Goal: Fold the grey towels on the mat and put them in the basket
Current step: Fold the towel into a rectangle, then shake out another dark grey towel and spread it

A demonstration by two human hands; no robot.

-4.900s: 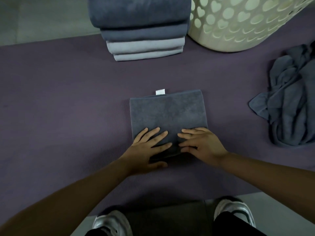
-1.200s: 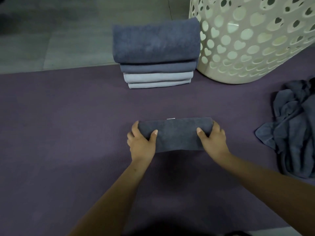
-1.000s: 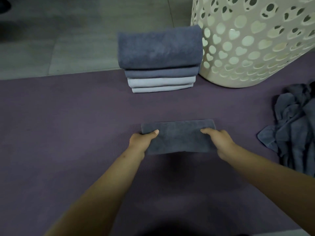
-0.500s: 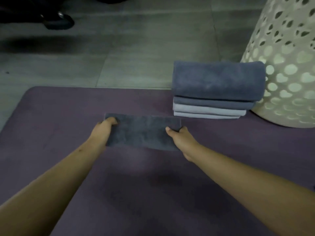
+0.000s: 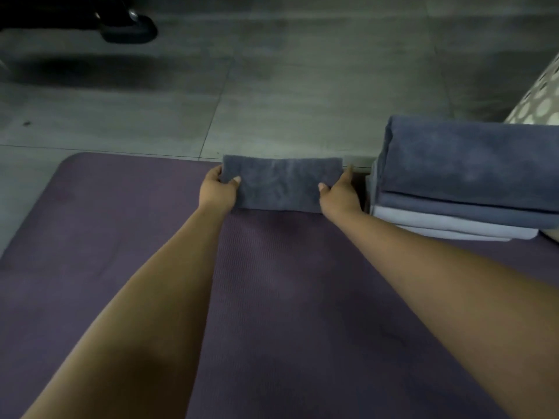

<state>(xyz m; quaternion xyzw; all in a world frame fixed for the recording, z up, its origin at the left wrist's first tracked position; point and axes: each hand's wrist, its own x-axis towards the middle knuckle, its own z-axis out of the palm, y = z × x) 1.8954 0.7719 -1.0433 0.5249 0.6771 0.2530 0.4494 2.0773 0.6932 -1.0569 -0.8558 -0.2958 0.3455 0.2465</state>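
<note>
Both hands' fingers clamp the folded towel (image 5: 281, 187) by its ends, thumbs on top.

Folded grey towel (image 5: 281, 184): dark grey, flat rectangular packet, long edges running left-right, held at both short ends over far edge of purple mat (image 5: 121, 225). Stack of folded towels (image 5: 465, 179) just right of it on mat: two dark on top, two pale below. Cream perforated basket (image 5: 541, 104) at far right, behind stack.
</note>
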